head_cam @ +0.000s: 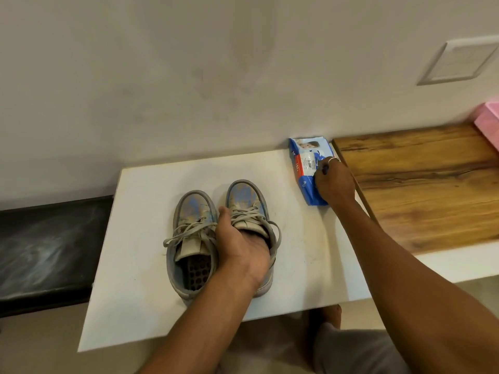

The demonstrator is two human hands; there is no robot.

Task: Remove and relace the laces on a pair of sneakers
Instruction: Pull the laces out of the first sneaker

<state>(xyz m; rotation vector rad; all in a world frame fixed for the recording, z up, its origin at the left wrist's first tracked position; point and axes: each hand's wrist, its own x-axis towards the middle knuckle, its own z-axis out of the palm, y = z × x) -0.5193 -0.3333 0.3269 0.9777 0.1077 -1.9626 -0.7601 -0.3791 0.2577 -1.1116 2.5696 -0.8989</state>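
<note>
My left hand (pixel 240 244) has its fingers tucked into the right sneaker (pixel 251 211), gripping its collar; my right hand (pixel 333 182) closes on the blue wipes pack (pixel 303 160) at the bench's (pixel 140 265) far right corner. Both sneakers sit mid-bench, still laced. Unlacing hasn't begun, I judge; next I need both hands free at the knot.

The fingers of the left hand (pixel 243 247) are out of sight inside the right-hand sneaker (pixel 249 211), covering its opening and heel. The right hand (pixel 334 182) hides the near right part of the blue packet (pixel 305 157), whose print is too small to read, perhaps wipes. A pink thing (pixel 488 122) is cut off by the right edge.
</note>
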